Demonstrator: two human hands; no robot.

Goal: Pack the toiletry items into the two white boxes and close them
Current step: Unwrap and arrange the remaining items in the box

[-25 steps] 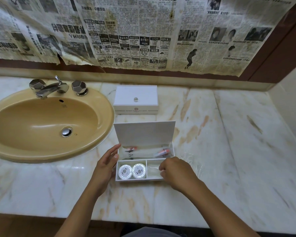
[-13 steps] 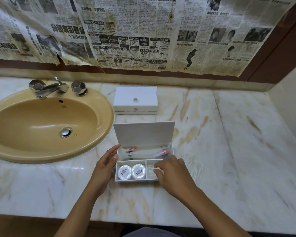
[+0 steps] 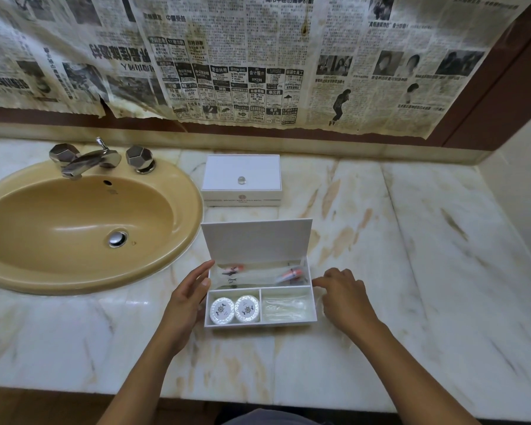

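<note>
A white box (image 3: 259, 324) stands on the marble counter with its lid (image 3: 256, 240) raised. Its back compartment holds wrapped toothbrushes (image 3: 258, 273); the front left holds two round soaps (image 3: 234, 309); the front right holds clear plastic packets (image 3: 284, 306). My left hand (image 3: 186, 297) rests with straight fingers against the box's left side. My right hand (image 3: 345, 297) is just right of the box, fingers loosely curled, a fingertip near the box's right wall, holding nothing. A second white box (image 3: 242, 180) with a small knob sits closed behind.
A tan sink (image 3: 74, 228) with a chrome tap (image 3: 86, 157) lies left of the boxes. Old newspaper (image 3: 258, 56) covers the wall behind. The marble counter (image 3: 411, 256) stretches right to a side wall, and its front edge runs just below my forearms.
My right hand has come out of the front right compartment and moved to the box's right side, leaving the clear packets inside. My left hand stays at the left side.
</note>
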